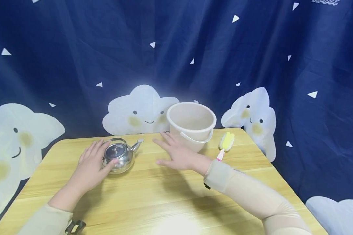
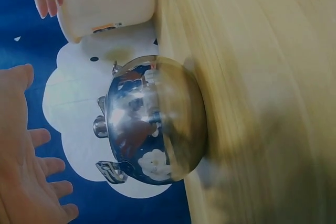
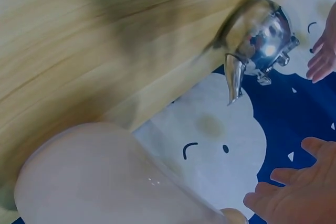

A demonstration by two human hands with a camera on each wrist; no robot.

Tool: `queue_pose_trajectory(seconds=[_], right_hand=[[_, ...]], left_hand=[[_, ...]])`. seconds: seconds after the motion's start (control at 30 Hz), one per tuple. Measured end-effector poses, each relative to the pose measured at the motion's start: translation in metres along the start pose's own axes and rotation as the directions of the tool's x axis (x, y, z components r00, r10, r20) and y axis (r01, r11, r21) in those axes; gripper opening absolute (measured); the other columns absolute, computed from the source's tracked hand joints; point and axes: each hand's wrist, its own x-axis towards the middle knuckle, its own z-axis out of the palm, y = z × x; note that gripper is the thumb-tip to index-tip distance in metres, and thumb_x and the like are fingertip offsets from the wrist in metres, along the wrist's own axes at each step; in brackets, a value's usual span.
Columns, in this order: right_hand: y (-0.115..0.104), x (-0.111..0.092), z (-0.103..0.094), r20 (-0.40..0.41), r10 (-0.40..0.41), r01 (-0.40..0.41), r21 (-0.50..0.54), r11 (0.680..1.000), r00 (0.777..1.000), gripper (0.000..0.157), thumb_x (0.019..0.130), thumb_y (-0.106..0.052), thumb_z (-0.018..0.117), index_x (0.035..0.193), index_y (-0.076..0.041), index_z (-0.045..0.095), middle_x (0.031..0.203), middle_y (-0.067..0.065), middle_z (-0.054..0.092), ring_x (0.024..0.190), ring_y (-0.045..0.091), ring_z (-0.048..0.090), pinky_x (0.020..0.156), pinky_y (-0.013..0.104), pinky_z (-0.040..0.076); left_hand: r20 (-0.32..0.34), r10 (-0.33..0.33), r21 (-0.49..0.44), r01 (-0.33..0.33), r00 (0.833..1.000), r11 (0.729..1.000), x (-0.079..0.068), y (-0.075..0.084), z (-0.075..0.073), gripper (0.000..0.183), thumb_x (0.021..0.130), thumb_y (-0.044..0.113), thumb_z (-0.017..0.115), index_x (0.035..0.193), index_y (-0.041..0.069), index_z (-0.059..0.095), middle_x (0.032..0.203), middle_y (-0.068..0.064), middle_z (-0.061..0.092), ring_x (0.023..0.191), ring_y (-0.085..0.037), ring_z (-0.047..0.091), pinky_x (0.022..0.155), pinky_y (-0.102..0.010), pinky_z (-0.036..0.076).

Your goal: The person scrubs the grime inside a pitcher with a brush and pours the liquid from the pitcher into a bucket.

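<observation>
A shiny steel teapot (image 1: 124, 162) with a lid knob and a spout stands on the left half of the table. Over its left side hovers my left hand (image 1: 91, 164), fingers spread, with a gap to the metal in the left wrist view. My right hand (image 1: 177, 153) is held out in front of a pale bucket (image 1: 200, 147), its fingers straight and apart and nothing in them. In the right wrist view, the teapot's spout (image 3: 234, 77) points toward the bucket side.
A yellow and white sponge brush (image 1: 227, 142) lies right of the bucket, partly behind my right forearm. The wooden table (image 1: 141, 199) ends at a dark blue curtain (image 1: 129, 58) with cloud faces. The bucket's white handle (image 1: 194, 139) hangs down in front.
</observation>
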Motion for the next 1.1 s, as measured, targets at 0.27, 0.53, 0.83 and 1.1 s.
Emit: queue_pose_trajectory(seconds=[0.27,0.53,0.83,1.1], right_hand=[[-0.004,0.008,0.008,0.003,-0.017,0.017,0.043,0.999,1.000,0.079,0.099,-0.056,0.052,0.161,-0.022,0.017,0.167,0.017,0.002,0.153,0.033,0.002,0.122,0.055,0.015],[-0.007,0.014,0.012,0.022,-0.007,0.006,0.053,0.999,1.000,0.078,0.099,-0.061,0.046,0.162,-0.025,0.015,0.168,0.013,0.000,0.153,0.035,0.004,0.120,0.057,0.018],[-0.010,0.024,0.017,0.020,0.010,-0.010,0.032,0.999,1.000,0.076,0.100,-0.061,0.044,0.161,-0.025,0.018,0.167,0.013,0.004,0.153,0.034,0.010,0.121,0.053,0.018],[-0.010,0.030,0.023,0.018,0.017,-0.018,0.041,0.999,1.000,0.074,0.101,-0.060,0.044,0.161,-0.027,0.018,0.167,0.015,0.006,0.152,0.035,0.013,0.120,0.052,0.021]], left_hand=[[-0.029,-0.029,-0.049,0.027,0.999,0.998,0.000,-0.003,0.002,0.069,0.101,0.043,0.056,0.149,-0.003,0.037,0.154,-0.034,0.030,0.141,-0.054,0.024,0.113,-0.069,0.016],[-0.057,-0.082,-0.099,0.076,0.995,0.992,-0.001,-0.008,0.007,0.063,0.104,0.040,0.052,0.149,-0.003,0.038,0.152,-0.035,0.032,0.139,-0.055,0.027,0.110,-0.072,0.019],[-0.074,-0.151,-0.163,0.138,0.986,0.977,0.001,-0.011,0.009,0.061,0.107,0.038,0.045,0.146,-0.008,0.037,0.148,-0.035,0.037,0.136,-0.057,0.031,0.110,-0.070,0.024],[-0.036,-0.245,-0.232,0.231,0.969,0.945,0.002,-0.016,0.015,0.065,0.108,0.038,0.039,0.149,-0.012,0.030,0.147,-0.040,0.033,0.135,-0.060,0.029,0.109,-0.072,0.024]])
